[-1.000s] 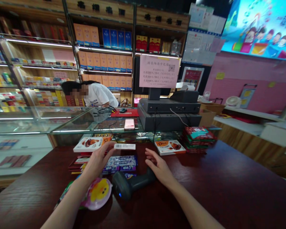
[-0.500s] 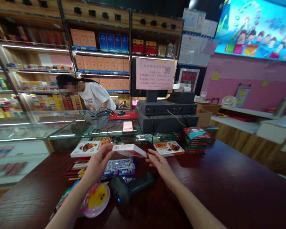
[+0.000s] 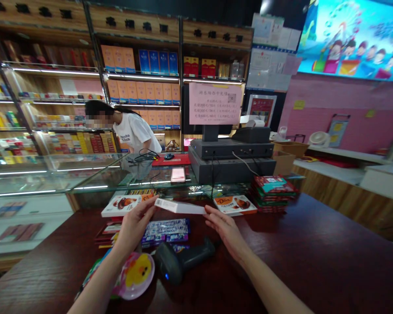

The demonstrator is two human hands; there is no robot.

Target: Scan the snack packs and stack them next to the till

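Note:
Between my hands a flat white box [image 3: 180, 206] is held up above the counter, seen nearly edge-on. My left hand [image 3: 138, 218] grips its left end, and the fingers of my right hand [image 3: 224, 226] pinch its right corner. Below it lie several blue-and-purple snack packets [image 3: 167, 230]. A dark barcode scanner [image 3: 183, 260] with a small blue light rests on the wood in front of me. Left of the scanner is a round pink pack with a yellow chick [image 3: 139, 270], partly covered by my left forearm. One Dove chocolate box [image 3: 236, 204] lies flat beyond my right hand.
A white box with a brown picture [image 3: 122, 204] lies at the left on other packs. Stacked red and green packets [image 3: 273, 192] stand at the right. Behind are a glass display case [image 3: 94, 176], a cash register [image 3: 231, 163] and a person in a white T-shirt [image 3: 136, 131] bending over.
The box in my hands has tilted, so its underside has gone from sight and its edge faces me more. My right hand has closed on its right corner. The view has shifted slightly.

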